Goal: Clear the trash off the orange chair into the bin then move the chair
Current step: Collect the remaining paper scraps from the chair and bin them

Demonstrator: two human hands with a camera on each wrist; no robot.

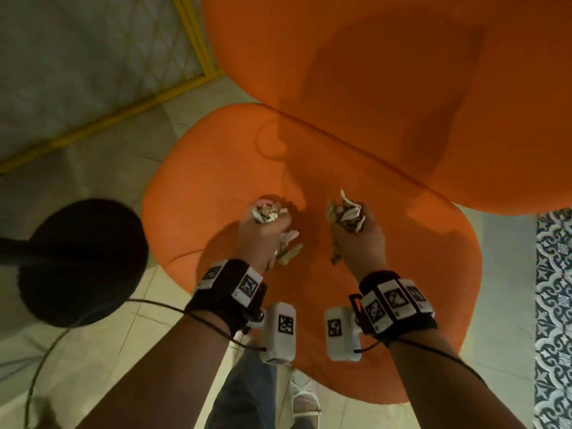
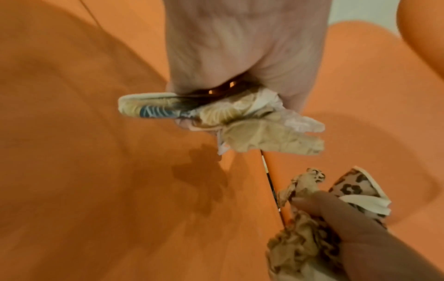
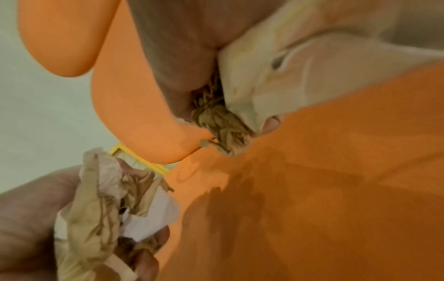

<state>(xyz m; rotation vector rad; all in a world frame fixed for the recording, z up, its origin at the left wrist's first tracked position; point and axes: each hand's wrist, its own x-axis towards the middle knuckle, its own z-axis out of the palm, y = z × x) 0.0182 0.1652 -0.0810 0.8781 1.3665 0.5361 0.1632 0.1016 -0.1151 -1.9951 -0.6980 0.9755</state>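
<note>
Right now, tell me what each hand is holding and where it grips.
The left hand grips a bunch of crumpled paper trash around its middle, scraps sticking out both ends. The right hand grips a second bunch the same way.

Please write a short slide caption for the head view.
Both hands, left and right, grip crumpled paper trash above the orange chair.

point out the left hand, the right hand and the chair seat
left hand [image 1: 260, 233]: head view, on the back of the fist gripping paper scraps.
right hand [image 1: 356, 239]: head view, on the back of the fist gripping paper scraps.
chair seat [image 1: 216, 181]: head view, bare orange cushion left of the hands.
</note>
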